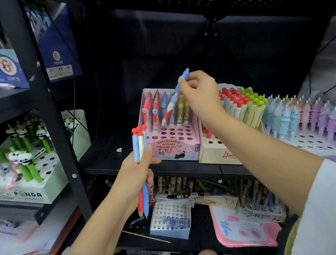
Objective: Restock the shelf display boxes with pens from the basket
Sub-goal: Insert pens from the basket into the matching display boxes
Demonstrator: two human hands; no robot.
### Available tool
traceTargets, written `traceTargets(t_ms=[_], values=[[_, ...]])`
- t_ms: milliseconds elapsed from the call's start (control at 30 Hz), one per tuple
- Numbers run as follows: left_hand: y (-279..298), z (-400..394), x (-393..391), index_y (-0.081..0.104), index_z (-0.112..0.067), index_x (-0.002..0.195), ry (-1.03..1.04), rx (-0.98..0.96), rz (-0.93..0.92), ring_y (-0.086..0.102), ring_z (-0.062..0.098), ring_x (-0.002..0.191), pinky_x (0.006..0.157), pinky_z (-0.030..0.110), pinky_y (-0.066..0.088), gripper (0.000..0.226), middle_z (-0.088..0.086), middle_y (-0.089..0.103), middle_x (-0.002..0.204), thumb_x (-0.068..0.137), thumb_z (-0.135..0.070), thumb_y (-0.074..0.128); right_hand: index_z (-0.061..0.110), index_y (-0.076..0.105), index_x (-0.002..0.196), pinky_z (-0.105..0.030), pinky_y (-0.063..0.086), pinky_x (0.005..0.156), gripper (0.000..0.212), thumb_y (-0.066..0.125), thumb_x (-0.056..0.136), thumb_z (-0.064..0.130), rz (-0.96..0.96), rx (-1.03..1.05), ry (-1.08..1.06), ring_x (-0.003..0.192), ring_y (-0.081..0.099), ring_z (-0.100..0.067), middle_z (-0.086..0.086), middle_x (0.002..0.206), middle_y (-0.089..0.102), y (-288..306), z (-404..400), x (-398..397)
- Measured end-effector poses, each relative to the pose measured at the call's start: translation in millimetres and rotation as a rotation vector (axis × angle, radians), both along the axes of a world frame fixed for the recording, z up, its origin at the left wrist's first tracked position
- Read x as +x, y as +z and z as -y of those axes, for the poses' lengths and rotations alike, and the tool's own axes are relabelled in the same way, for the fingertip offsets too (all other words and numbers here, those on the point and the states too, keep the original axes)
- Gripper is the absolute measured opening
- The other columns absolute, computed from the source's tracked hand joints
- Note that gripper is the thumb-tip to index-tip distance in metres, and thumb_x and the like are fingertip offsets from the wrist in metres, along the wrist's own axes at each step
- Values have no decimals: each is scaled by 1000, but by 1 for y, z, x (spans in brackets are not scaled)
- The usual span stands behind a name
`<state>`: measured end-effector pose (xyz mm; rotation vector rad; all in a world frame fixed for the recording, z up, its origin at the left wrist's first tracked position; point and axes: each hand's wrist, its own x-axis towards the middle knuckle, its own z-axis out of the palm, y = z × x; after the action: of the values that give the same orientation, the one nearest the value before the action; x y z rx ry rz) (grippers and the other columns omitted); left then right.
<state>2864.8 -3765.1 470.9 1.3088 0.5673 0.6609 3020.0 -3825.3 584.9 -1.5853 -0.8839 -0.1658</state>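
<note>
Head view: right hand (197, 92) pinches a blue pen (175, 97), tilted, tip down over the pink display box (174, 145) on the shelf (108, 153). Left hand (137, 170) grips a bundle of pens (139, 150) upright, just beside the box.

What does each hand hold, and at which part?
Right hand pinches a blue pen near its top; left hand grips a bundle of pens at mid-length.
</note>
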Motion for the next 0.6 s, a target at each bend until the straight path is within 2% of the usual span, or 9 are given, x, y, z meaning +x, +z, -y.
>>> traceTargets(t_ms=[67,133,200,267,333,433,533,600], values=[[-3,-1,-2,56,-15,91,-13,-40,-5,38,7,34,36,19,36,37,-4,70,66,89,-50,44,16,55,89,-12,44,51,7,54,93,21,92,-69,-31,60,57,-7,-1,75,67,-5,-8,7],[-5,0,-3,55,-6,92,-38,-62,-22,38,7,34,36,19,37,47,-5,63,52,92,-50,38,14,54,90,-12,42,49,7,54,93,19,129,-160,-25,63,58,-11,-7,80,69,-14,-16,9],[-6,0,-5,56,-4,92,-55,-67,-12,39,7,35,36,18,37,49,-6,59,49,93,-49,37,14,54,93,-15,46,54,6,53,94,19,156,-218,-25,70,63,-17,-10,83,69,-19,-23,11],[-6,0,-6,56,-7,91,-48,-84,37,38,7,36,36,19,36,40,-6,59,55,93,-45,41,14,55,94,-22,50,62,5,52,94,18,180,-238,-25,76,67,-20,-9,82,69,-16,-28,13],[-6,-2,-6,55,-11,91,-51,-82,70,37,7,38,37,19,36,33,-5,55,56,92,-42,44,13,56,93,-16,47,58,5,53,93,18,231,-262,-46,67,64,-16,-7,77,69,-12,-31,17],[-5,-3,-8,54,-19,89,-64,-67,104,37,7,39,38,19,36,33,-6,49,54,80,-50,50,9,58,94,-6,36,45,11,53,93,18,257,-387,-30,55,52,-8,-2,68,63,-16,-34,20],[-4,-1,-7,50,-18,85,-61,-55,96,36,7,39,39,19,36,40,-6,45,52,72,-56,48,10,57,87,-9,38,46,14,50,95,19,279,-501,2,48,48,-6,1,58,57,-27,-34,19],[-2,1,-6,46,-14,82,-65,-78,98,36,6,38,39,19,36,46,-6,45,51,73,-59,44,12,55,71,-16,39,49,26,48,95,19,312,-578,-24,47,47,-5,5,53,52,-30,-35,18]])
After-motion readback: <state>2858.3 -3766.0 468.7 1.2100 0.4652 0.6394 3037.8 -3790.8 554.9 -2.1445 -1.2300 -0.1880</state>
